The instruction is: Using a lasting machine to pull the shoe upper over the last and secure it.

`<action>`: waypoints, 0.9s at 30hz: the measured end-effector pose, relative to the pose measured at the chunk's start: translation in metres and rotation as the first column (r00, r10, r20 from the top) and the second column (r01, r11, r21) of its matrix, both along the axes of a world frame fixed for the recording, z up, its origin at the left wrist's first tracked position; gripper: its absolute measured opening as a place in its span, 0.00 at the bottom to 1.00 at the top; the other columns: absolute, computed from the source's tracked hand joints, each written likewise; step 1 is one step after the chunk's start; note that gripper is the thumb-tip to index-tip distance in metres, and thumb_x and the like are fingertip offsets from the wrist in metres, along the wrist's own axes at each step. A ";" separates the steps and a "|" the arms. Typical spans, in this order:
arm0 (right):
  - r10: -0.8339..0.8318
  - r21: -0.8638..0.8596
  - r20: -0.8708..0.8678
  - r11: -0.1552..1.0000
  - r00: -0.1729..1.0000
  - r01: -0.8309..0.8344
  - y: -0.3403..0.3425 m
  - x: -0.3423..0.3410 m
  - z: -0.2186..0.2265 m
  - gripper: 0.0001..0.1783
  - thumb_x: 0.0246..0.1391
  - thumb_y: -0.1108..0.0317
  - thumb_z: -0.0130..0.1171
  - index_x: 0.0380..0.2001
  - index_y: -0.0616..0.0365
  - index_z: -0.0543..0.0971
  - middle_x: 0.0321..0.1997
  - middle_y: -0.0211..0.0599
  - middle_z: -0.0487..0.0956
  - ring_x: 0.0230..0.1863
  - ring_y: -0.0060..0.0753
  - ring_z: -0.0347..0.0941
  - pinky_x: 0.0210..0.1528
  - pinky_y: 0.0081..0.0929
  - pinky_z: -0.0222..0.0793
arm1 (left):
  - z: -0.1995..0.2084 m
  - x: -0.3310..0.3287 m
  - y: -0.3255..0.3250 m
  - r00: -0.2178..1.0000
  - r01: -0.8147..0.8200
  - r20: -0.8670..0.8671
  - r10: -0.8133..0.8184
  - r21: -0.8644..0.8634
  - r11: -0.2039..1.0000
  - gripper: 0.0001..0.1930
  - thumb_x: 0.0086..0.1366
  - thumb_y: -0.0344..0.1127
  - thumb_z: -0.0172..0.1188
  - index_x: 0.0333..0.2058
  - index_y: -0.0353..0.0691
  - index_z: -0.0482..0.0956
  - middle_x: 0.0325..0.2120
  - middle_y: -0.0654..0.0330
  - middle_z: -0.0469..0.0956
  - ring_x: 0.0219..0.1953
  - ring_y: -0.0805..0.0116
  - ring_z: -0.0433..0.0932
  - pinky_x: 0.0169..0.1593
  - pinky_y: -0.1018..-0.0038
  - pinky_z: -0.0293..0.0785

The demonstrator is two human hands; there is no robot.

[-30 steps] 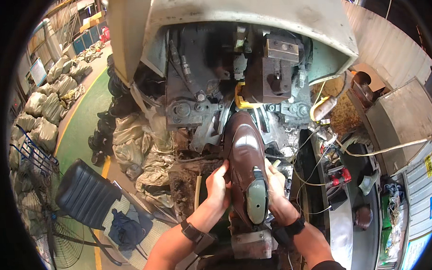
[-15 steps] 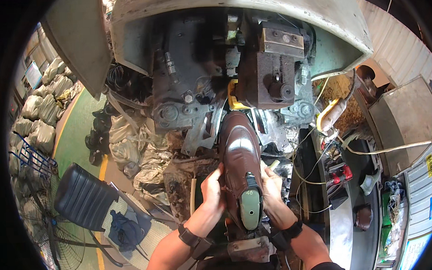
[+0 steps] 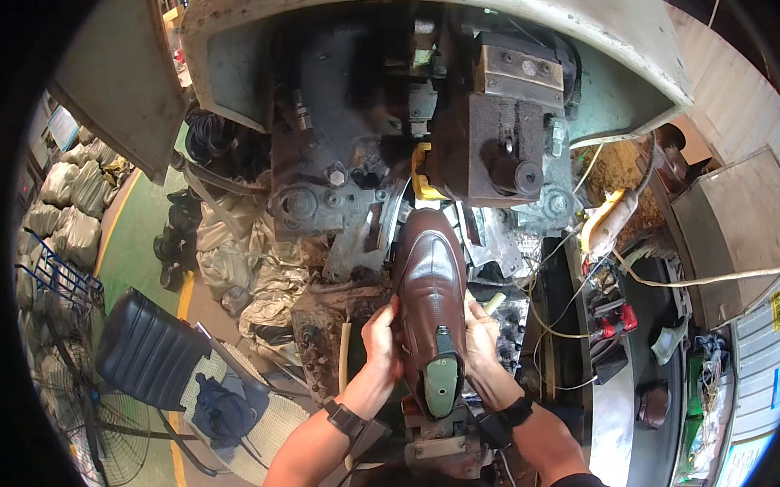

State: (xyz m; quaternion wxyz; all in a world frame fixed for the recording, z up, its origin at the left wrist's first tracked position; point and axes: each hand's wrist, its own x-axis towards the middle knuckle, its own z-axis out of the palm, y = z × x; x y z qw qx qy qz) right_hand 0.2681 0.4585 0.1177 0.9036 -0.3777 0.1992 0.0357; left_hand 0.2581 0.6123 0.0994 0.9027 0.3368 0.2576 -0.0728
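Note:
A dark brown leather shoe upper (image 3: pixel 427 281) is stretched over a green shoe last (image 3: pixel 443 384), whose top shows at the heel end near me. My left hand (image 3: pixel 382 347) is closed against the upper's left side, while my right hand (image 3: pixel 481 336) grips its right side. The toe points away from me, close to a yellow machine part (image 3: pixel 423 172) and between the left metal jaw plate (image 3: pixel 356 249) and the right metal jaw plate (image 3: pixel 489 240). Whether the toe touches the plates is hard to tell. The shoe's underside is hidden.
A pale machine hood (image 3: pixel 450 3) arches over a dark metal block (image 3: pixel 500 145). On the left are a black chair (image 3: pixel 149 346) and wrapped sacks (image 3: pixel 268 312). To the right, a dark conveyor belt (image 3: pixel 655 440) carries a brown shoe piece (image 3: pixel 653 403); cables hang beside it.
The heel end of the shoe has swung slightly left, and the toe sits a little lower in view. Both hands keep their hold. The whole view has shifted slightly.

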 end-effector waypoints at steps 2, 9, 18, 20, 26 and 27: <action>-0.015 0.002 0.017 1.000 1.000 0.015 0.002 0.004 -0.004 0.15 0.65 0.72 0.60 0.53 0.62 0.76 0.45 0.41 0.82 0.40 0.33 0.82 0.42 0.30 0.83 | -0.011 0.006 -0.004 1.000 -0.022 0.010 0.022 0.048 0.999 0.18 0.73 0.46 0.56 0.48 0.36 0.80 0.41 0.53 0.83 0.37 0.63 0.84 0.41 0.65 0.83; -0.007 0.004 0.116 1.000 0.993 0.006 0.000 0.014 -0.016 0.16 0.67 0.71 0.59 0.55 0.64 0.77 0.48 0.39 0.82 0.44 0.32 0.81 0.47 0.28 0.81 | -0.032 0.013 -0.009 0.990 -0.137 0.052 0.133 0.083 0.987 0.09 0.72 0.34 0.57 0.36 0.37 0.83 0.36 0.66 0.80 0.40 0.75 0.77 0.46 0.73 0.74; -0.034 -0.016 0.029 0.999 0.999 0.035 -0.005 0.010 -0.002 0.14 0.64 0.70 0.63 0.50 0.64 0.77 0.42 0.41 0.84 0.36 0.33 0.83 0.39 0.30 0.84 | -0.008 0.008 -0.012 0.995 -0.059 0.075 0.059 -0.012 0.998 0.15 0.75 0.41 0.48 0.48 0.36 0.77 0.43 0.51 0.80 0.42 0.59 0.83 0.45 0.61 0.84; -0.021 -0.069 0.021 0.997 1.000 0.022 -0.006 0.007 0.003 0.16 0.65 0.66 0.62 0.51 0.62 0.77 0.42 0.38 0.84 0.36 0.30 0.82 0.37 0.26 0.82 | 0.006 0.005 -0.013 0.999 -0.018 0.043 0.016 0.052 0.998 0.17 0.76 0.43 0.51 0.50 0.36 0.77 0.44 0.53 0.81 0.43 0.60 0.83 0.46 0.62 0.83; 0.263 -0.313 -0.018 0.915 0.965 -0.255 -0.074 -0.006 -0.005 0.27 0.69 0.60 0.58 0.64 0.63 0.68 0.44 0.39 0.83 0.34 0.30 0.81 0.39 0.25 0.81 | 0.002 -0.017 0.033 0.983 -0.157 0.168 0.071 0.577 0.802 0.18 0.69 0.41 0.66 0.47 0.29 0.82 0.42 0.59 0.83 0.45 0.72 0.79 0.53 0.75 0.73; 0.251 -0.350 -0.045 0.902 0.967 -0.251 -0.090 -0.013 0.002 0.29 0.69 0.60 0.57 0.65 0.64 0.66 0.43 0.43 0.83 0.34 0.32 0.82 0.38 0.26 0.82 | -0.009 -0.028 0.057 0.968 -0.193 0.229 0.102 0.422 0.886 0.16 0.70 0.36 0.64 0.48 0.29 0.81 0.43 0.54 0.83 0.46 0.67 0.82 0.53 0.71 0.78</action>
